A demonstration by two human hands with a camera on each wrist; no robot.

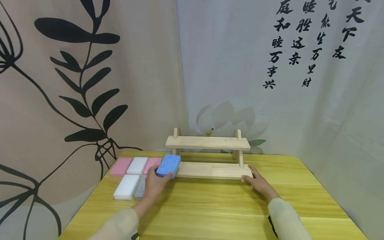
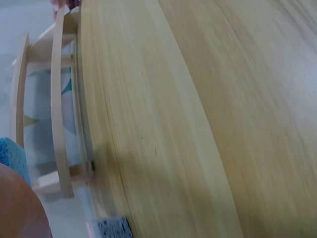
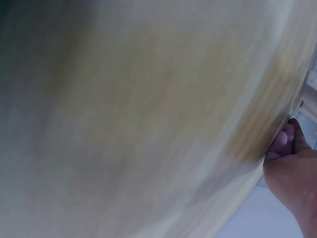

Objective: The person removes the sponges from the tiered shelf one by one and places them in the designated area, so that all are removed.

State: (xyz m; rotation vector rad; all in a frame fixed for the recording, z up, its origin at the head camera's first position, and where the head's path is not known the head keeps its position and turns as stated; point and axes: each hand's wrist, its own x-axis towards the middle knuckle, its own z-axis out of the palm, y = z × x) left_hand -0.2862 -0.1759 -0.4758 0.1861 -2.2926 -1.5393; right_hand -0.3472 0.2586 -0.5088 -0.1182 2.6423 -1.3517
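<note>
My left hand (image 1: pixel 154 183) holds a blue sponge (image 1: pixel 169 165) between thumb and fingers, raised and tilted at the left end of a two-tier wooden rack (image 1: pixel 210 170). Whether the sponge touches the lower board cannot be told. In the left wrist view, only a corner of the blue sponge (image 2: pixel 14 158) shows beside the hand. At the rack's other end, my right hand (image 1: pixel 259 182) grips the right end of the lower board. The right wrist view shows the right hand (image 3: pixel 292 168) with bent fingers at the edge; most of the rack is outside that view.
Left of the rack lie a pink sponge (image 1: pixel 121 167), a white sponge (image 1: pixel 137 165), another pink sponge (image 1: pixel 152 163), a larger-looking white sponge (image 1: pixel 127 187) and a grey sponge (image 1: pixel 140 189) partly behind the left hand. A printed curtain (image 1: pixel 228 66) hangs behind the wooden table (image 1: pixel 210 210).
</note>
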